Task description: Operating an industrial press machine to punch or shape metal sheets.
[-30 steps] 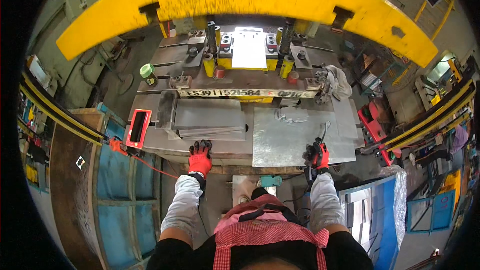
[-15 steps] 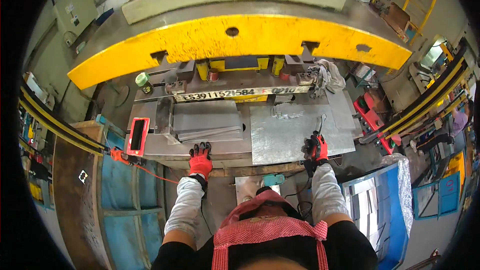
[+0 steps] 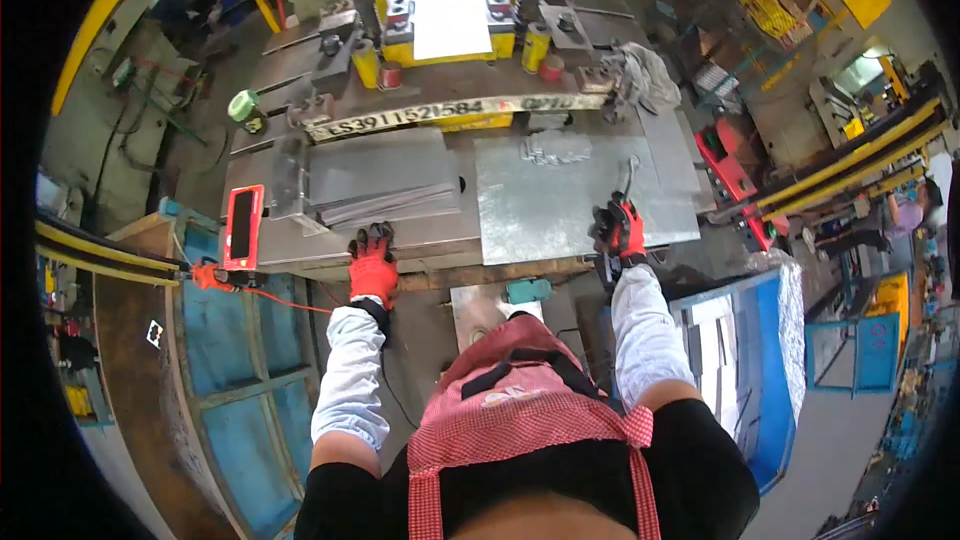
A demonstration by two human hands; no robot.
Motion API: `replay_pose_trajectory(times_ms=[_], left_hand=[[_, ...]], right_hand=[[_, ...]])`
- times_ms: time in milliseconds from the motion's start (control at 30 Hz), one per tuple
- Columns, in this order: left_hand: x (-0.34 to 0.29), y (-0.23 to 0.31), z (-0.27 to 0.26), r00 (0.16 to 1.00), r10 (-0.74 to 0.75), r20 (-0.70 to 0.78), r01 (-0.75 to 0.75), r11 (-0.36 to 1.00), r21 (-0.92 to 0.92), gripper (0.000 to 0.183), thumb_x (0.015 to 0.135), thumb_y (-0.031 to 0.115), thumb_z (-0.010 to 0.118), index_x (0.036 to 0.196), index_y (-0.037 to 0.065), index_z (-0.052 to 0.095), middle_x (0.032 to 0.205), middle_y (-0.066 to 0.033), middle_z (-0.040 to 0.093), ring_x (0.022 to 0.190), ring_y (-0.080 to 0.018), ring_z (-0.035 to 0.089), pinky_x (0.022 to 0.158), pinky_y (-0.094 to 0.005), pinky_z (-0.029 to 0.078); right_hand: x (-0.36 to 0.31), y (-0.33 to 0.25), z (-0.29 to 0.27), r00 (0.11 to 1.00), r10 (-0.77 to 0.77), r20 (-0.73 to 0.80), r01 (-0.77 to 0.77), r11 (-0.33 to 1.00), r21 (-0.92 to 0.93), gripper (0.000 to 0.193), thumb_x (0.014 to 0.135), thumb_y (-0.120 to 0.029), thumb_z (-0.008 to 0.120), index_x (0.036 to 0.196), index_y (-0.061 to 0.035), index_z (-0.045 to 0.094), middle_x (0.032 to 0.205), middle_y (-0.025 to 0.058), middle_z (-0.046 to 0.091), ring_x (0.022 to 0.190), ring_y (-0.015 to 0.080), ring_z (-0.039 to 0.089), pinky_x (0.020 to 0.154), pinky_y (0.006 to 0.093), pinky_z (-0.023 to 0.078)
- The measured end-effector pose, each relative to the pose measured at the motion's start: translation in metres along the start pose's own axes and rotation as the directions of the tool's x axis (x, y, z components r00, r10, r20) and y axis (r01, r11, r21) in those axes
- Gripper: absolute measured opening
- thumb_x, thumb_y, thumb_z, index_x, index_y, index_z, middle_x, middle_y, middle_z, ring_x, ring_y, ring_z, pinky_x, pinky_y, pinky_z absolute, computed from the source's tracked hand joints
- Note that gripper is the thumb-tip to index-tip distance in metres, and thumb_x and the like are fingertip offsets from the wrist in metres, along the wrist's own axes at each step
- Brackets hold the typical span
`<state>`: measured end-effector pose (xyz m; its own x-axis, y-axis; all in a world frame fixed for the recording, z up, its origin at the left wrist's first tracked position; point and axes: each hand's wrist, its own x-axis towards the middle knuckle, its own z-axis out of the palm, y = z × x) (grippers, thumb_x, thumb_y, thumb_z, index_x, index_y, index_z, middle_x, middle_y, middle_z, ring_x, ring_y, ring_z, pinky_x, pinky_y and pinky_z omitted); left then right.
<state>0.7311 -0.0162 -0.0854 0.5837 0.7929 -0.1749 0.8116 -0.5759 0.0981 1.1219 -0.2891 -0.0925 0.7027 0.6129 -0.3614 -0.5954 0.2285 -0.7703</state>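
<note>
My left hand [image 3: 372, 265], in a red and black glove, rests open on the table's front edge, its fingertips just below a stack of grey metal sheets [image 3: 385, 175]. My right hand [image 3: 621, 228], gloved alike, is closed around a thin metal rod with a bent end [image 3: 631, 176]. The rod's lower part is hidden in the hand. Under it lies a wide, shiny metal plate [image 3: 555, 205] with small metal scraps [image 3: 556, 148] near its far edge. Farther back, a bright flat sheet [image 3: 448, 25] sits on the yellow die of the press.
A printed bar [image 3: 450, 115] crosses the table behind the sheets. A red-framed device [image 3: 243, 228] and a green-lidded jar [image 3: 245, 110] stand left, a grey rag [image 3: 650, 78] right. Blue-lined bins [image 3: 775, 370] flank me. Yellow guard rails [image 3: 850, 160] run along both sides.
The big yellow press beam has gone from above the die, so the die and bright sheet now show. The view has shifted; both hands keep nearly the same places on the table.
</note>
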Motion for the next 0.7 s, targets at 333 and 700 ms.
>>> replay_pose_trajectory(times_ms=[333,700], left_hand=[[-0.021,0.018,-0.031,0.997,-0.053,0.054,0.055,0.998,-0.036,0.059,0.079,0.036,0.051,0.132,0.017,0.035,0.139,-0.0141,0.029,0.125,-0.0355,0.032,0.103,-0.0473,0.026],[0.139,0.151,-0.172,0.978,0.189,0.094,0.18,-0.514,-0.838,0.04,0.085,0.04,0.055,0.104,0.005,0.058,0.084,-0.005,0.063,0.072,-0.0139,0.059,0.062,-0.0254,0.047]], right_hand=[[-0.022,-0.036,0.044,0.963,-0.262,0.069,0.268,0.883,-0.385,0.059,0.079,-0.008,0.058,0.132,-0.0117,0.033,0.088,0.0068,0.057,0.062,0.0109,0.051,0.052,0.024,0.044],[0.106,-0.125,0.341,0.692,0.074,0.718,0.242,0.913,-0.328,0.019,0.083,-0.014,0.058,0.101,-0.007,0.057,0.075,-0.0017,0.054,0.058,0.0065,0.049,0.049,0.0224,0.039]])
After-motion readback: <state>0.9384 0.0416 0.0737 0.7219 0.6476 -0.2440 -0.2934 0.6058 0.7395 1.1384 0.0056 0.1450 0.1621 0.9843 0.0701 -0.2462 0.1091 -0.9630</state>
